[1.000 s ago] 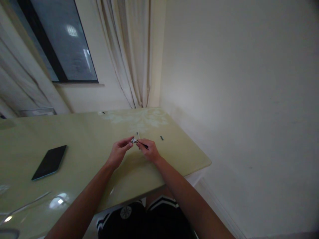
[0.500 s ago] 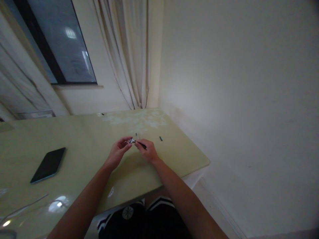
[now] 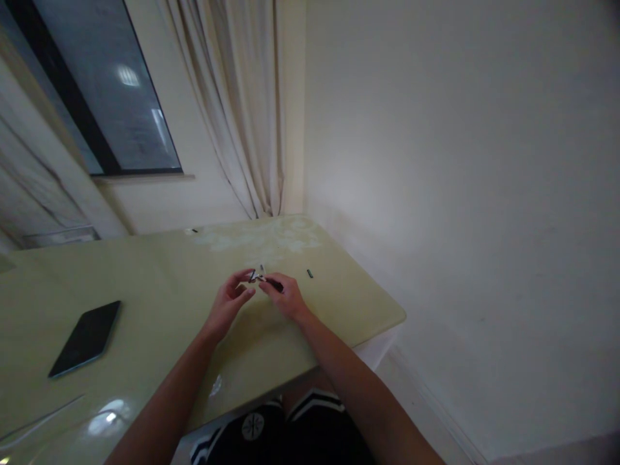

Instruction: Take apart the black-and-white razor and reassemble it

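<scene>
My right hand (image 3: 285,297) is closed around a small tool with a dark handle and a shiny metal end (image 3: 258,278); its exact kind is too small to tell. The metal end points left, towards my left hand (image 3: 231,302). My left thumb stands apart from the fingers, and the left fingertips are at the metal end, perhaps touching it. Just beyond the hands, a thin light stick-like piece with a dark tip (image 3: 262,268) lies on the table. A short dark piece (image 3: 310,274) rests to the right of my right hand.
The pale green glossy table (image 3: 159,284) has a rounded right corner near the wall (image 3: 436,194). A black tablet (image 3: 86,339) lies at the left, with a thin cable (image 3: 43,420) nearer me. Another small dark piece (image 3: 194,230) sits at the far edge, below the curtain (image 3: 252,129).
My left thumb has moved down, away from the fingers and the metal end. My right hand keeps its hold on the dark-handled tool. The whole view has shifted slightly.
</scene>
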A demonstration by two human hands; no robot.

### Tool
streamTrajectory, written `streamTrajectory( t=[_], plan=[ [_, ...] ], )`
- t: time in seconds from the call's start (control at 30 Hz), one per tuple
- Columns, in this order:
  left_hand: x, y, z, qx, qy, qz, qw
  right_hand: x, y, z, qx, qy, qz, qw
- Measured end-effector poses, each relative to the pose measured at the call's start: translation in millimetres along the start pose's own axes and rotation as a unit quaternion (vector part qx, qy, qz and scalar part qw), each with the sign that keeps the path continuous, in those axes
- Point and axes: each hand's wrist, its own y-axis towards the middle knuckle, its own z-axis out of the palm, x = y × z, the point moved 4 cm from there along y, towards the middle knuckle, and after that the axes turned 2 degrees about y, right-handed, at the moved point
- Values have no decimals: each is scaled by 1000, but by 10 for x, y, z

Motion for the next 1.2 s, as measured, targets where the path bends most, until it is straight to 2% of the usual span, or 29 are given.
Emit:
streamTrajectory(
  t=[0.07,0.2,0.3,0.4,0.47,0.53,0.67,0.77,0.83,0.93,1.0,1.07,1.2],
  plan=[
    [30,-9,42,13,58,-3,998,-41,116,-184,-49,-8,11,999],
    [153,0,148,29,224,-38,974,-175,356,-825,-139,-115,7,984],
    [178,69,240,23,343,-45,938,-383,358,-1278,-166,-223,48,959],
    [209,180,353,25,457,-90,885,-620,210,-1511,-184,-240,81,950],
    [236,254,430,27,516,-109,849,-743,118,-1543,-191,-243,97,946],
    [260,308,496,27,548,-106,830,-814,82,-1510,-179,-276,108,938],
    [277,333,543,37,551,-100,828,-797,113,-1423,-151,-347,116,918],
    [208,317,604,53,538,-83,837,-654,119,-1400,-179,-356,103,911],
    [126,310,732,64,523,-56,848,-525,108,-1357,-188,-333,74,921],
    [-24,318,1077,101,466,27,878,-381,100,-1209,-128,-226,32,965],
    [-112,336,1342,139,422,96,891,-345,97,-1135,-100,-130,35,986],
    [-139,383,1537,149,425,123,885,-345,94,-1166,-148,-64,49,986],
    [1,532,1696,100,473,69,873,-395,68,-1392,-316,-52,72,945]
  ],
)
